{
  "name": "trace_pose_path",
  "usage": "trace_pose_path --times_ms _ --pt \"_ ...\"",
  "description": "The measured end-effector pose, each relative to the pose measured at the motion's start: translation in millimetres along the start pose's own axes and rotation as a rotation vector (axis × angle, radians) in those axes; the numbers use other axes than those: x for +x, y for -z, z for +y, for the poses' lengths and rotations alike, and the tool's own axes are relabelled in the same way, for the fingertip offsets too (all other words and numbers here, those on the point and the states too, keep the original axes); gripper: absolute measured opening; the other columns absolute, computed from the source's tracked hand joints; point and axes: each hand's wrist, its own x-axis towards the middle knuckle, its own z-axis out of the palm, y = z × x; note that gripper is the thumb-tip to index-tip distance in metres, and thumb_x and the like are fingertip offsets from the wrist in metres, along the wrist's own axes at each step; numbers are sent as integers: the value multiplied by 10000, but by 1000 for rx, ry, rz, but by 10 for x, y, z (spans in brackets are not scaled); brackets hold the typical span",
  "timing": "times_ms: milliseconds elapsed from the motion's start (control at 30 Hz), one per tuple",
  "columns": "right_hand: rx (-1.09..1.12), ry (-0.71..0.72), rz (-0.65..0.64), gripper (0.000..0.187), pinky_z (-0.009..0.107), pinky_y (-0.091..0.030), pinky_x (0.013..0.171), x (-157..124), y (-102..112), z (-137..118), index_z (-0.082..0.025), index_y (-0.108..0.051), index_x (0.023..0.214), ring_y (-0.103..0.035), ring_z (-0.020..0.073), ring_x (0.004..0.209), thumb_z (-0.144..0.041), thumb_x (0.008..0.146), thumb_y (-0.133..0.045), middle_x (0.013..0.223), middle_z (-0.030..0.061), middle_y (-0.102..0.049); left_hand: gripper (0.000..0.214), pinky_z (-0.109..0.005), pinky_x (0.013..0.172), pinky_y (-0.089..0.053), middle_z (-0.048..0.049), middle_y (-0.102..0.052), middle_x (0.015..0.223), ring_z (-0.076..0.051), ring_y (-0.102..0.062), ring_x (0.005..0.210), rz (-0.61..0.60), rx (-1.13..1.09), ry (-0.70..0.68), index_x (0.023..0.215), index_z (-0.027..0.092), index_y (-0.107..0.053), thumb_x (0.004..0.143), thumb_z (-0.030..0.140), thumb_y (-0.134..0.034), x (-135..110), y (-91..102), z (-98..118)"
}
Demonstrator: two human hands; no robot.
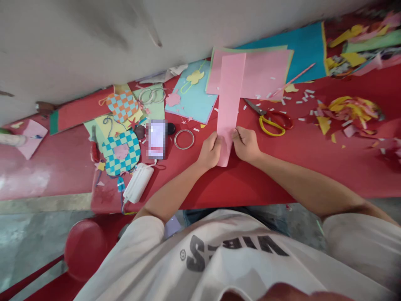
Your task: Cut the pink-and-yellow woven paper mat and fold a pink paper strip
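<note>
A long pink paper strip (231, 94) stretches away from me above the red table. My left hand (211, 149) pinches its left edge near the close end, thumb on top. On the opposite edge, my right hand (246, 144) grips the strip in the same way. The strip's far end overlaps pink sheets (266, 75) stacked with a green one. To the right of my right hand lie scissors (269, 121) with yellow and red handles, their blades slightly apart. A metal ring (184, 139) rests to the left of my left hand.
Paper scraps (351, 110) pile up at the right. A phone (156, 140), a white power bank (138, 182) and checkered woven paper pieces (121, 152) lie at the left. A blue sheet (191, 92) and a pink pencil-like stick (296, 78) are farther back, near the wall.
</note>
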Motion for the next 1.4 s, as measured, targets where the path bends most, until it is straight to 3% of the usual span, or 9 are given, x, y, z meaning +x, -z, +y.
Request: trace_pose_path --times_ms 100,267,467,633,867,1100,1267,1400 --pt "14 -1 35 623 354 -260 548 4 -2 4 -246 -394 704 -360 131 529 -709 1116 -456 589 -15 -428 480 -356 686 -392 -1 -535 772 -161 -510 712 -23 16 -9 851 242 -417 1123 636 -456 6 -2 -23" --pt "-3 25 -73 600 346 -289 560 8 -6 8 -238 -424 712 -417 141 551 -674 1122 -467 605 -1 -475 487 -350 650 -353 15 -460 737 -154 -463 678 93 34 -49 830 249 -374 1131 626 -435 20 0 -60" --pt "-20 28 27 575 353 -260 561 8 4 7 -245 -379 714 -358 133 542 -628 1133 -476 598 -19 -411 479 -342 641 -360 15 -487 728 -146 -469 668 43 32 -45 821 247 -381 1126 604 -473 20 -3 -63" --pt "-8 45 -96 576 346 -285 557 -3 3 1 -239 -405 719 -396 136 560 -638 1129 -472 616 -10 -440 469 -352 664 -352 12 -470 747 -154 -467 686 113 21 -69 831 247 -404 1133 603 -455 27 6 -73" --pt "-15 8 63 570 346 -257 545 23 0 41 -248 -396 746 -361 136 553 -669 1123 -471 613 -17 -415 443 -345 666 -396 -4 -551 761 -165 -528 701 7 39 -45 850 242 -463 1125 589 -482 13 8 -28" --pt "2 -1 -56 542 341 -274 560 10 -6 41 -245 -409 755 -385 135 580 -634 1117 -513 643 -17 -445 389 -341 660 -435 -7 -631 750 -166 -610 679 39 99 -48 849 248 -454 1150 494 -471 36 27 -50" --pt "-46 4 -164 548 345 -311 575 3 6 16 -230 -461 733 -444 139 570 -607 1131 -483 635 3 -510 453 -339 620 -381 12 -552 718 -154 -543 639 88 132 -90 852 254 -421 1146 599 -426 42 33 -78" --pt "-63 -13 -134 582 344 -288 557 12 9 6 -241 -411 697 -401 134 543 -646 1098 -531 595 -10 -456 531 -342 617 -366 8 -527 730 -156 -519 649 90 131 -96 853 255 -404 1110 719 -390 39 29 -58"
